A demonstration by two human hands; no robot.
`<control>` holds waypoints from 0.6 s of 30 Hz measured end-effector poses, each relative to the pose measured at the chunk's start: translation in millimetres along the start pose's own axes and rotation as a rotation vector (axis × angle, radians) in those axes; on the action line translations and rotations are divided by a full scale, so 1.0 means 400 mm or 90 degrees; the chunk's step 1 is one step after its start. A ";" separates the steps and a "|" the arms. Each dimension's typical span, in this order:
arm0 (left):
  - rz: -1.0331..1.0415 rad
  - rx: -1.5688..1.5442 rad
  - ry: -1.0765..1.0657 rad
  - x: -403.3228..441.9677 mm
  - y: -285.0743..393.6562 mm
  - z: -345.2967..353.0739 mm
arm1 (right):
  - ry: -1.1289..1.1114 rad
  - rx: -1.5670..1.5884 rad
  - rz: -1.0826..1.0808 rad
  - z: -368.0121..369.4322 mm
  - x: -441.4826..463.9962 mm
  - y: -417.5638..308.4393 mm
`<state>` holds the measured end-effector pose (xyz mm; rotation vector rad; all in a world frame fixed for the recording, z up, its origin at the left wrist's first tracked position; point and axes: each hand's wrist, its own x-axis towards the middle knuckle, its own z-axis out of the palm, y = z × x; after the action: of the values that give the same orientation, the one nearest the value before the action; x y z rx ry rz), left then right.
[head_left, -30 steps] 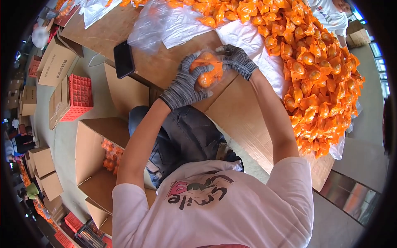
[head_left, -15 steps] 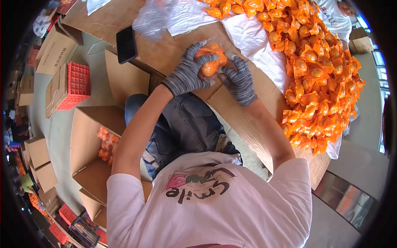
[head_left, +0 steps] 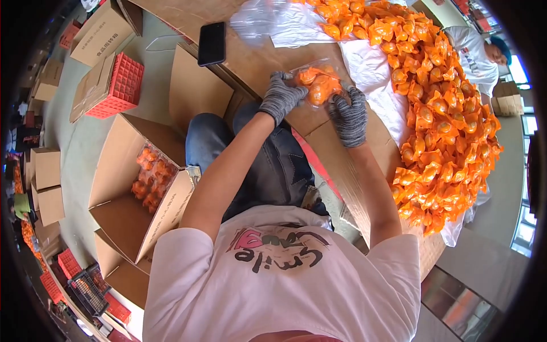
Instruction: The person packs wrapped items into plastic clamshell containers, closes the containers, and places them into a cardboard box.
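A clear plastic bag (head_left: 319, 85) with several round pieces in twisted orange wrappers inside is held over the cardboard-covered table (head_left: 259, 64). Grey knitted gloves cover both hands. My left hand (head_left: 282, 98) grips the bag's left side, its thumb against the plastic. On the opposite side, my right hand (head_left: 348, 117) has its fingers curled at the bag's lower right edge. To the right lies a big heap of orange-wrapped pieces (head_left: 441, 131), spread over a white sheet (head_left: 367, 71).
A black phone (head_left: 212, 44) lies at the table's left edge, near clear plastic bags (head_left: 256, 21). At my left stands an open carton (head_left: 114, 165) holding filled bags (head_left: 154, 176). A red crate (head_left: 124, 85) stands on the floor. Another person (head_left: 476, 57) is beyond the heap.
Both hands and the bag have shifted right in view. The hands have moved apart to the bag's sides, so more of its contents shows. The view itself has swung slightly.
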<state>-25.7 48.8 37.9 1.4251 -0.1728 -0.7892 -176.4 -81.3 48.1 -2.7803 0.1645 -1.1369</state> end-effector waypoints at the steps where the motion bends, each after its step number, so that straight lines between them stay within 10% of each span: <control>1: 0.024 0.026 0.013 0.008 -0.006 0.002 | -0.001 0.000 -0.003 0.003 0.001 0.000; 8: 0.093 -0.067 -0.096 0.005 -0.020 -0.008 | 0.042 0.023 -0.018 0.060 -0.047 0.047; 13: -0.028 -0.225 -0.101 -0.042 -0.029 -0.025 | 0.044 0.580 0.411 0.048 -0.028 0.022; 15: -0.038 -0.189 -0.096 -0.036 -0.046 -0.035 | 0.027 0.168 0.052 0.019 -0.021 0.008; 18: 0.122 -0.054 -0.132 -0.053 -0.045 -0.021 | 0.059 0.193 0.059 0.024 -0.029 0.006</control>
<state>-43.5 68.9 26.8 1.2249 -0.4248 -0.7758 -178.1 -81.3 32.7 -2.4326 0.1180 -1.1607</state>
